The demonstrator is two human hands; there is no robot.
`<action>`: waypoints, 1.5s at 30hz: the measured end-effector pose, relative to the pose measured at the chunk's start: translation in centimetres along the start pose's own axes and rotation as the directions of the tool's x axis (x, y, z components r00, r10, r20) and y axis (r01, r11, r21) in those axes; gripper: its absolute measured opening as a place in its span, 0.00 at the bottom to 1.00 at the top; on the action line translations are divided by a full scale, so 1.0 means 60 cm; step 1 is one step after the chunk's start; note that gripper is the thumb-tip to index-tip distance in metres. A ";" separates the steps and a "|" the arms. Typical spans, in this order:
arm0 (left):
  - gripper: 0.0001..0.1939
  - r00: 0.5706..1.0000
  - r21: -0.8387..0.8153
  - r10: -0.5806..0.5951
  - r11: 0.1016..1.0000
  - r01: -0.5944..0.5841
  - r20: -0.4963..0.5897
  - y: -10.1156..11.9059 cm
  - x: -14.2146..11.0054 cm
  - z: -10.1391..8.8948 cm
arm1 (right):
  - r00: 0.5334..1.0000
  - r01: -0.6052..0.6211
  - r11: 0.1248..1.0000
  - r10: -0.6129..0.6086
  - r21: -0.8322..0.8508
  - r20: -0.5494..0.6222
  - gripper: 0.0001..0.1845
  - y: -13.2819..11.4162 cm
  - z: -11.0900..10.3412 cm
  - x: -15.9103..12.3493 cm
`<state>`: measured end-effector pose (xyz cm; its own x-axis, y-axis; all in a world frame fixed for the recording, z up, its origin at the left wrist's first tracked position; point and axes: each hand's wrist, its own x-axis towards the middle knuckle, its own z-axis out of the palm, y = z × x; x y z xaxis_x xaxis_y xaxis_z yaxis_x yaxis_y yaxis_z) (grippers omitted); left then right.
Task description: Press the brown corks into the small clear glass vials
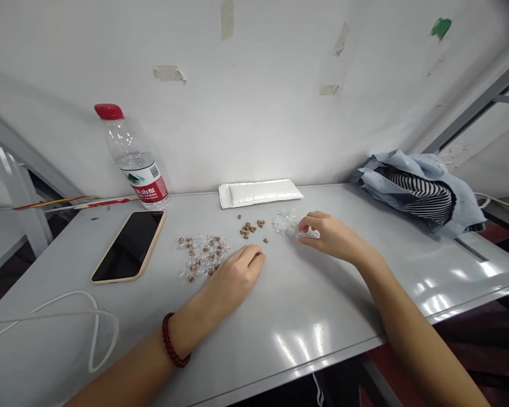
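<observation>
My right hand (333,236) is at the right edge of a pile of tiny clear glass bottles (284,222). Thumb and forefinger are closed around one small clear bottle (312,233), partly hidden by the fingers. My left hand (240,277) rests low over the table with its fingers curled in; whatever its fingertips hold is hidden. Just beyond it lie several small brown corks (247,228), loosely scattered. To the left of that hand, a cluster of tiny bottles with corks in them (203,254) lies on the table.
A water bottle with a red cap (138,161) stands at the back left, with a phone (129,247) in front of it. A white packet (261,193) lies against the wall. Folded cloth (424,189) sits at the right, and a white cable (96,328) loops at the front left.
</observation>
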<state>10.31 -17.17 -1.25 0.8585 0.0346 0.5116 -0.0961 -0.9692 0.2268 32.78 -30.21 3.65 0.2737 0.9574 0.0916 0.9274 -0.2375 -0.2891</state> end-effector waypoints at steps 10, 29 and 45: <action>0.09 0.944 -0.358 -0.242 0.921 0.151 -0.226 0.009 0.015 -0.008 | 0.999 0.006 0.968 0.003 0.252 -0.036 0.05 -0.014 -0.003 0.000; 0.02 0.790 -0.661 -0.569 0.686 0.305 -0.227 0.028 0.014 -0.015 | 0.964 -0.265 0.200 0.048 0.943 0.261 0.12 -0.085 0.055 0.008; 0.06 0.755 -0.419 -0.566 0.805 0.420 -0.331 0.024 0.009 -0.017 | 0.958 -0.231 0.059 0.187 0.971 0.217 0.09 -0.114 0.086 0.006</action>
<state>10.10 -18.29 0.21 0.5364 0.6552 0.5320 0.0722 -0.6636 0.7446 25.23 -27.41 0.76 0.3806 0.9085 -0.1727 -0.2561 -0.0759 -0.9637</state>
